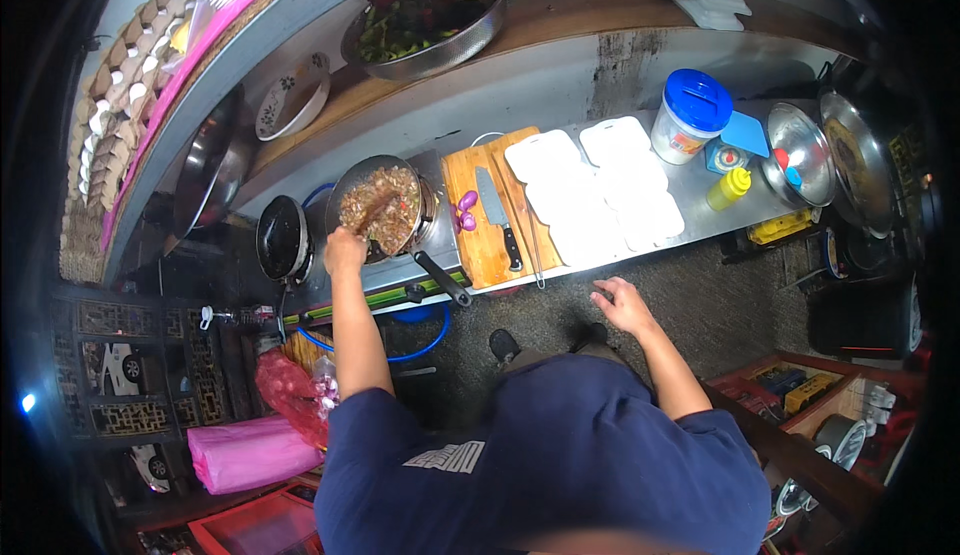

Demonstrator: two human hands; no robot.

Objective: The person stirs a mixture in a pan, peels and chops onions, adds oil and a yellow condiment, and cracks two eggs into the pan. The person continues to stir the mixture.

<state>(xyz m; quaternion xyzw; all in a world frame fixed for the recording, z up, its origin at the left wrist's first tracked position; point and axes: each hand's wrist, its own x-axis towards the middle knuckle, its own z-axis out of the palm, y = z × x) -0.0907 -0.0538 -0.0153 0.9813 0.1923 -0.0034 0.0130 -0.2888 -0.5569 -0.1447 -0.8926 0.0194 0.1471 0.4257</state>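
Note:
My left hand (345, 249) is closed around a brown stirring utensil (381, 208), its end down in the food; its exact shape is blurred. Chopped, browned food (397, 187) fills the dark frying pan (346, 180), which sits on a gas stove (390, 296) with its black handle (442, 277) towards me. My right hand (624, 304) hangs off the counter's front edge, fingers apart and holding nothing. Nearest to it are white open takeaway boxes (562, 202) and a pair of metal tongs (535, 240) on the wooden cutting board (480, 262).
A kitchen knife (493, 198) and peeled purple shallots (466, 213) lie on the board. Rightwards stand a blue-lidded tub (690, 116), a kitchen scale (735, 146), a yellow squeeze bottle (727, 189) and a steel bowl (799, 153). A small black pan (282, 240) sits left; a colander (427, 22) rests on the shelf.

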